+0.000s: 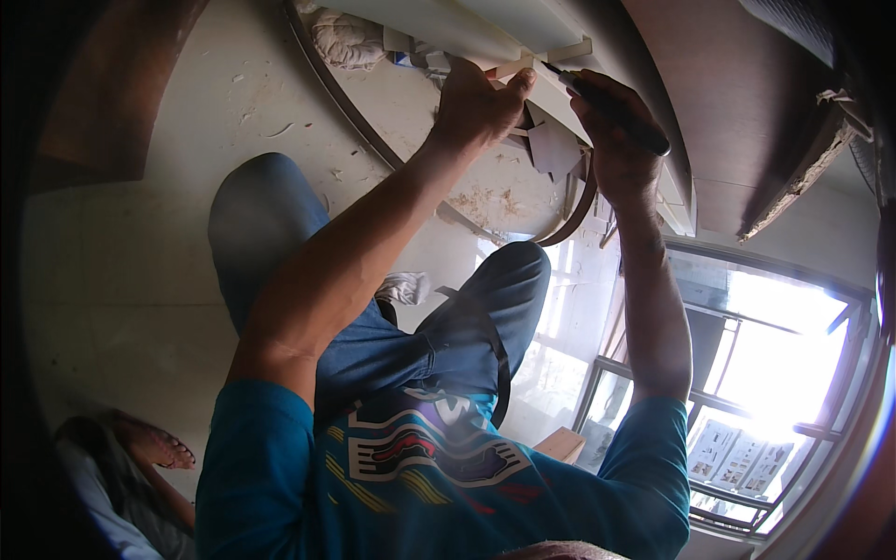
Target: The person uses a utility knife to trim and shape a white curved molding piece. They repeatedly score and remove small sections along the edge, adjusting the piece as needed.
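My right hand point(611, 126) is closed round a black pen-shaped tool point(616, 114) with a pale collar and a thin dark point. The point aims left, towards a pale wooden strip point(511, 68) on the underside of a pale panel point(546, 23). Beside that strip is my left hand point(478, 107), its thumb lifted along the edge near the tool's point. The left fingers curl at the strip and are partly hidden, and it seems to be held between them and the thumb. Another short pale block point(571, 50) sticks out from the panel just above the tool.
A curved dark edging strip point(341, 103) loops over the pale floor, which has shavings on it. A cloth bundle point(347, 39) and grey offcuts point(553, 145) lie beyond my knees. Another person's foot point(159, 441) is at lower left. A bright window point(765, 373) stands at right.
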A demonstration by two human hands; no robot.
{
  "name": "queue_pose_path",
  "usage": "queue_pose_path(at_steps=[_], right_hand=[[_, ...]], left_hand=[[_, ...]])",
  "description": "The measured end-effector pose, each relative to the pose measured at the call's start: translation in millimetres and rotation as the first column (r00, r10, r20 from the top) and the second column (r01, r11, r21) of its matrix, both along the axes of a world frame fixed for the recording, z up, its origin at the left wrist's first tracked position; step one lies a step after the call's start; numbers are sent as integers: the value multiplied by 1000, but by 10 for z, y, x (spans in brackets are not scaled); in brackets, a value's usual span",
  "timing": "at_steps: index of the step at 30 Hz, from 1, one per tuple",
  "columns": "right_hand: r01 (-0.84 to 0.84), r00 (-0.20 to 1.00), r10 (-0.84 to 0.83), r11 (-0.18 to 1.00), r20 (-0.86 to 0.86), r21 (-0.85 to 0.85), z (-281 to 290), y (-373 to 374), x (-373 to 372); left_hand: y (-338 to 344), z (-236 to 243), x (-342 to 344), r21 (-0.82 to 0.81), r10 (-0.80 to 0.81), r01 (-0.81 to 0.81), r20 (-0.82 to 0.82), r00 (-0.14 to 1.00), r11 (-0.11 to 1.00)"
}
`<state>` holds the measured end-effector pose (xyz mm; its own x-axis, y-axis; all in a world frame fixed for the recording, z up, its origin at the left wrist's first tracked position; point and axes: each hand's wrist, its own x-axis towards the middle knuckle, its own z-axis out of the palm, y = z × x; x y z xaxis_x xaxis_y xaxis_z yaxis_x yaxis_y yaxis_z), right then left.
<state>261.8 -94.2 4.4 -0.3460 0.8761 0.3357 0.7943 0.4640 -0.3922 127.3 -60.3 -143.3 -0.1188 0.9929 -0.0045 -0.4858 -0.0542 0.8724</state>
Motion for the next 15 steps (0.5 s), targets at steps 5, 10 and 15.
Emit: queue_pose_path(at_steps=[5, 10, 15], right_hand=[[17, 1000, -19, 996, -21, -92, 87, 8, 16], [-3, 1000, 0, 991, -26, -132, 211, -61, -66], [-21, 999, 19, 999, -46, -33, 71, -1, 19]], left_hand=[[-12, 3, -8, 64, 2, -4, 35, 999, 998], [-32, 37, -78, 68, -34, 33, 23, 999, 997], [-12, 13, 29, 51, 55, -58, 71, 996, 997]])
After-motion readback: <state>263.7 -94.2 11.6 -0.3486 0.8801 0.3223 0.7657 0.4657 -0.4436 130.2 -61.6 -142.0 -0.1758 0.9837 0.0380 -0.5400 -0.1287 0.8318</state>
